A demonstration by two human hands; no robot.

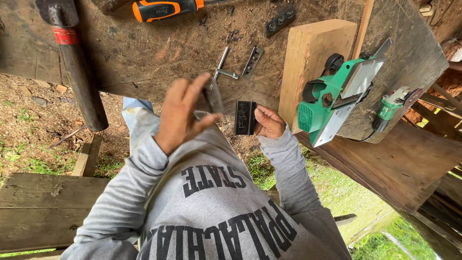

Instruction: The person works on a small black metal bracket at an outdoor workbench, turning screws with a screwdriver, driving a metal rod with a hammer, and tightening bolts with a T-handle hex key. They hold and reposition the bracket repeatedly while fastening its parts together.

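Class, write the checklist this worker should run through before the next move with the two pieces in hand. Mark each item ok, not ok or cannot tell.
1. Left hand has a grip on the grey metal piece: ok.
2. Right hand holds the dark rectangular piece: ok.
3. The two pieces are apart: ok.
4. Metal piece's edge condition: cannot tell, blurred.
5. Green planer is clear of both hands: ok.
6. Hammer lies fully on the bench: not ok, handle overhangs.

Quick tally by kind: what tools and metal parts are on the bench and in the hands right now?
Green power tools: 2 — electric planer, small grinder
Hand tools: 3 — hammer, orange-handled screwdriver, T-shaped wrench
Flat metal pieces: 4 — perforated plate, dark plate, one in left hand, dark one in right hand
Total: 9
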